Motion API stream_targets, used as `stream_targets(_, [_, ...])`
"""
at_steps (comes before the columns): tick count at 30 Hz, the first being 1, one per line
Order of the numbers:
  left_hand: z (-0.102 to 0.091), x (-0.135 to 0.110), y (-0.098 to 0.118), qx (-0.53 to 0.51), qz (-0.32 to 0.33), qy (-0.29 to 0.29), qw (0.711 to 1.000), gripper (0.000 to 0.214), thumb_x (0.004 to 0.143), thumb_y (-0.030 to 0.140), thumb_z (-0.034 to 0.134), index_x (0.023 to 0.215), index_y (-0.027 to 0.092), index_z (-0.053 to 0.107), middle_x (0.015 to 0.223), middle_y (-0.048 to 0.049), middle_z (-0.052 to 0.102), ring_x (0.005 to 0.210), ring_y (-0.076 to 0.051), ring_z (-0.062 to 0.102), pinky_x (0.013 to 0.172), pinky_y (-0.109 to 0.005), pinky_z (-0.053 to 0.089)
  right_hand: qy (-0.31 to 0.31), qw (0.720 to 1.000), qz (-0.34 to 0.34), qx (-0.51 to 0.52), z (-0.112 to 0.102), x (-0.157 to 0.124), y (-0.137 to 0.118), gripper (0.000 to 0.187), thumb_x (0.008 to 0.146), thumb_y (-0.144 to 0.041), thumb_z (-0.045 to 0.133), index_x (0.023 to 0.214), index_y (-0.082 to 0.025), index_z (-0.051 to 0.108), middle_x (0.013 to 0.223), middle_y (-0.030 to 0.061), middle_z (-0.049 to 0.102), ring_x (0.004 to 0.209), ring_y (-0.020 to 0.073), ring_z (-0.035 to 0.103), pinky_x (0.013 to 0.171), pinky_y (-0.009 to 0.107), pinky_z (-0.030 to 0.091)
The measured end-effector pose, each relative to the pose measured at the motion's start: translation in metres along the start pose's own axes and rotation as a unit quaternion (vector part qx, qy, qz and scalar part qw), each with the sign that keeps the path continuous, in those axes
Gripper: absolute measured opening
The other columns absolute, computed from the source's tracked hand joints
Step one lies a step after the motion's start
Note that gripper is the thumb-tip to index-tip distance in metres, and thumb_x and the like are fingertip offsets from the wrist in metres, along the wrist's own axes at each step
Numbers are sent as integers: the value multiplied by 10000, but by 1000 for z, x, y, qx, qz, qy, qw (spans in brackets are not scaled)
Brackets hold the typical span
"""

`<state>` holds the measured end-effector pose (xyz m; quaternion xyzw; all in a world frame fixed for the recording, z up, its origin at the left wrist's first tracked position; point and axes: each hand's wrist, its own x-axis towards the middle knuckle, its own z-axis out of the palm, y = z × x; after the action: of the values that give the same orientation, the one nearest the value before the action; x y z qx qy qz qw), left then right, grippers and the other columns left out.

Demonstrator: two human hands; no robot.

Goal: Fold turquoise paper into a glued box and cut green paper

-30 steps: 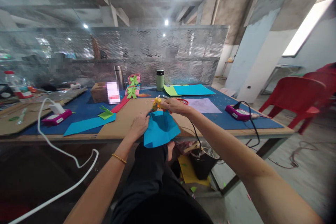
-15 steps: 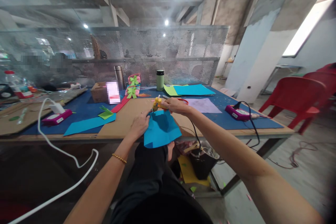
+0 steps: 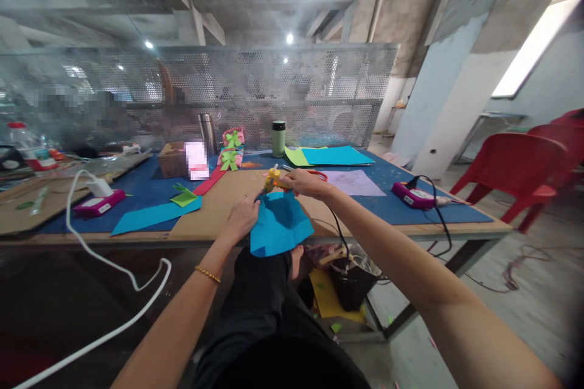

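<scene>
My left hand (image 3: 241,217) pinches the left edge of a folded blue paper sheet (image 3: 279,223) that hangs over the table's front edge. Above the sheet's top edge, my right hand (image 3: 306,183) is closed round a small yellow glue gun (image 3: 272,179), whose tip points down at the paper. A black cord (image 3: 338,232) runs from the gun down below the table. Both hands work over a brown cardboard sheet (image 3: 228,194) lying on the blue table mat.
A blue paper strip (image 3: 152,216), green scraps (image 3: 183,197) and a pink power strip (image 3: 98,203) with a white cable lie to the left. Another pink power strip (image 3: 416,196) lies on the right. Bottles, bowed boxes (image 3: 232,149) and paper sheets stand at the back. Red chairs (image 3: 515,170) stand right.
The glue gun and my right hand have shifted very slightly along the paper's top edge. My left hand keeps its hold.
</scene>
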<state>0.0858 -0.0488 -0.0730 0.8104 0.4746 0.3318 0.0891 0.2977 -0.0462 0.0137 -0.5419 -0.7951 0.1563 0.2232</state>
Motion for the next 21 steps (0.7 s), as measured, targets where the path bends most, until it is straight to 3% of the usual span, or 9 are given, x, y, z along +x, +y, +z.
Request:
stream_targets(12, [-2,0,2,2,-5,-7,1000,406,979,210,409,1341,152,585,1297,-140,665,1186,-276,620,1038,-425,466,-3,999,9,32,-2,-2,1,437,956,-448,451,706,-140,636,710,55,670,549,111,547,533,223,377])
stream_targets(17, [-2,0,2,20,-11,-10,1000,412,986,213,402,1355,150,573,1265,-140,680,1148,-274,638,1017,-415,475,-2,1000,8,1,-2,-3,-2,464,960,-466,452,679,-148,639,602,39,617,558,129,552,537,230,359])
stream_targets(21, [-3,-1,4,25,-10,-9,1000,411,984,205,405,1356,146,570,1251,-145,684,1140,-274,641,1007,-412,479,-14,1000,2,11,-1,0,4,493,963,-482,427,695,-135,651,687,59,669,549,115,554,541,223,386])
